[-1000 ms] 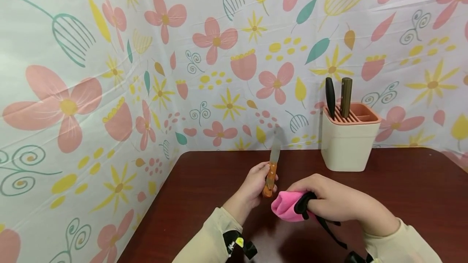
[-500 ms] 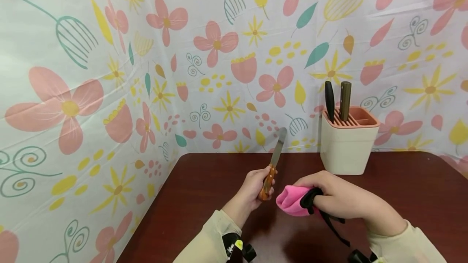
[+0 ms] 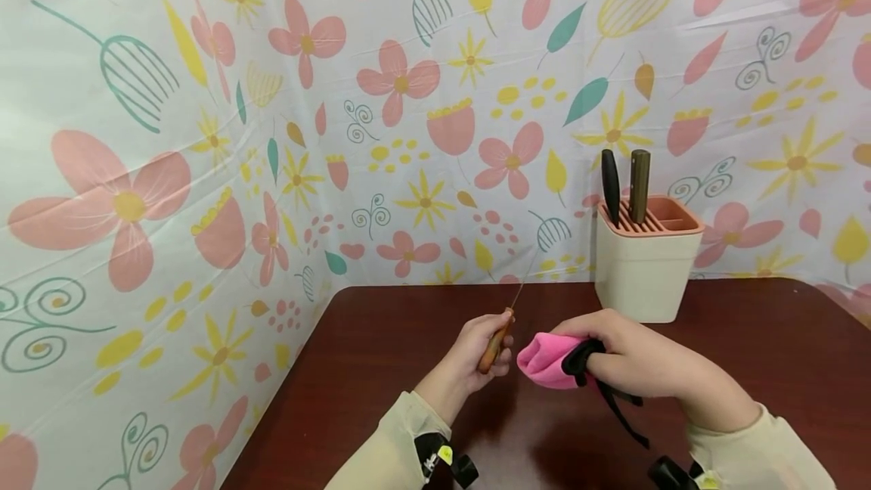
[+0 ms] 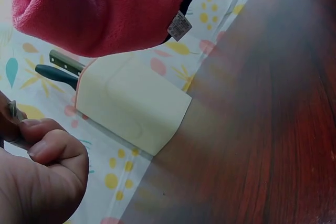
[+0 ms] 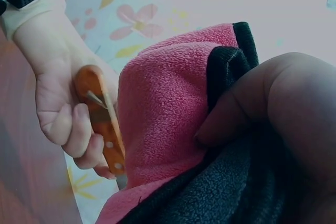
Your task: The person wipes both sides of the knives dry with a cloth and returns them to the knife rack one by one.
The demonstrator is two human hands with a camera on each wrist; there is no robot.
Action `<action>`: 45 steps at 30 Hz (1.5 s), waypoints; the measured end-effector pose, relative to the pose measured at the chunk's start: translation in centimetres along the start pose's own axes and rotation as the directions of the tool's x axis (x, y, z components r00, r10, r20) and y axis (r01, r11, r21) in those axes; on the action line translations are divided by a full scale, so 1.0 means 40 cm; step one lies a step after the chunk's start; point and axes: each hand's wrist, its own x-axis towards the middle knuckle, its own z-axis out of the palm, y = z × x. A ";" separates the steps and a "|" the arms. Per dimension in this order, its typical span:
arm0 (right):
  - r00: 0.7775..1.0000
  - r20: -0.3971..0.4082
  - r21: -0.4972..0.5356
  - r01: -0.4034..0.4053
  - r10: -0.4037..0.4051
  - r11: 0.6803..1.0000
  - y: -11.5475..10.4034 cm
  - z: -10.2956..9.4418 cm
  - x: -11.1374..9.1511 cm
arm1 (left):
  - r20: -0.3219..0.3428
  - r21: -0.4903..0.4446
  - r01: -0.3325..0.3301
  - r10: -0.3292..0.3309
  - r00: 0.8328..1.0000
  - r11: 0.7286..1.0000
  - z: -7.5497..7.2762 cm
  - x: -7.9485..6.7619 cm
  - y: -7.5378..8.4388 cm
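Observation:
My left hand (image 3: pixel 471 350) grips a knife (image 3: pixel 497 345) by its orange-brown wooden handle. The thin blade points up and away, seen nearly edge-on in the head view. To the right, my right hand (image 3: pixel 636 358) pinches a folded pink cloth (image 3: pixel 547 360) with black edging, a black strip dangling below. A small gap separates cloth and handle in the head view. From the right wrist, the cloth (image 5: pixel 163 103) overlaps the blade end of the knife (image 5: pixel 100 114), hiding most of the blade. The left wrist view shows a white label on the cloth (image 4: pixel 115 19).
A cream knife block (image 3: pixel 643 274) with a slotted orange top stands at the back right of the dark red-brown table (image 3: pixel 381 384). Two knives, one black-handled (image 3: pixel 610 187) and one olive-brown-handled (image 3: pixel 639 186), stand in it. A flower-patterned curtain (image 3: pixel 408 134) hangs behind and left.
The knife has turned in my left hand: its blade showed its flat side and now appears edge-on, leaning more to the right. My right hand with the cloth has shifted slightly up and right.

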 end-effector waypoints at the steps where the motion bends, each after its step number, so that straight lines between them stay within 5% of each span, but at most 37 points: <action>1: 1.000 -0.005 -0.006 -0.007 0.007 1.000 0.000 -0.002 0.000 | 0.012 -0.001 -0.002 0.002 1.000 1.000 -0.002 0.000 0.000; 8: 0.994 -0.059 -0.027 -0.091 0.089 0.996 -0.004 -0.023 -0.006 | 0.044 0.037 -0.024 0.022 0.999 0.999 -0.006 0.003 -0.002; 19: 0.958 -0.273 -0.189 -0.143 0.088 0.972 -0.013 -0.065 0.014 | -0.046 0.121 -0.102 0.108 0.993 0.987 0.004 0.006 0.002; 27: 0.950 -0.306 -0.348 -0.168 0.058 0.922 -0.007 -0.155 0.129 | -0.039 0.099 -0.127 0.132 0.991 0.987 0.020 0.004 0.004; 33: 0.934 -0.297 -0.395 -0.309 0.198 0.865 0.040 -0.211 0.228 | -0.005 0.056 -0.144 0.144 0.990 0.988 0.028 -0.003 0.011; 45: 0.919 -0.190 -0.419 -0.393 0.345 0.818 0.192 -0.185 0.352 | 0.049 0.023 -0.136 0.135 0.990 0.990 0.035 -0.018 0.028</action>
